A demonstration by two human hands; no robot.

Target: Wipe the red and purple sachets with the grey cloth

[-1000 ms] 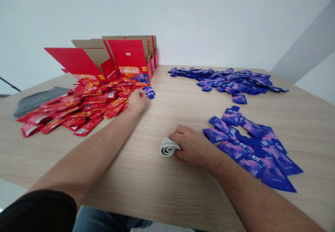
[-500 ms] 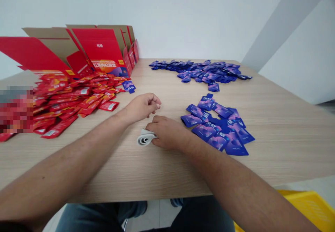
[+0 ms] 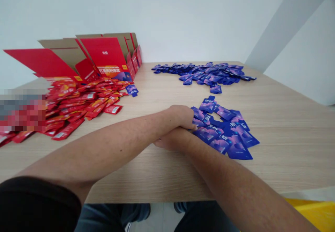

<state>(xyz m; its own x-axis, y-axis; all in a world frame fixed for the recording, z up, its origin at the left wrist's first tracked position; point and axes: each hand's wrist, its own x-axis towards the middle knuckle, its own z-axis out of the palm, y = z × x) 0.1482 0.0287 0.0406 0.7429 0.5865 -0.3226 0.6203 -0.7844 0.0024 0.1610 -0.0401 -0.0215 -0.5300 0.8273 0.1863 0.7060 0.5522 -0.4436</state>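
Observation:
My left hand (image 3: 183, 116) reaches across over my right wrist, its fingertips at the left edge of a loose group of blue-purple sachets (image 3: 239, 150). Its fingers point away and are mostly hidden, so whether it grips a sachet does not show. Below it, my right hand (image 3: 169, 142) rests low over the table, largely covered by the left hand and forearm. Only part of its back and a bit of finger show. The rolled whitish piece seen earlier in the right hand is out of sight.
Red sachets (image 3: 75, 101) lie heaped at the left, a single blue sachet (image 3: 132, 90) beside them. Open red cartons (image 3: 104, 55) stand behind. More blue sachets (image 3: 209, 74) spread along the back of the wooden table (image 3: 125, 176). A yellow crate (image 3: 314, 211) is at the lower right.
My left hand has moved right, crossing over my right wrist to the near blue sachets. The whitish roll in my right hand has become hidden. The view has shifted slightly.

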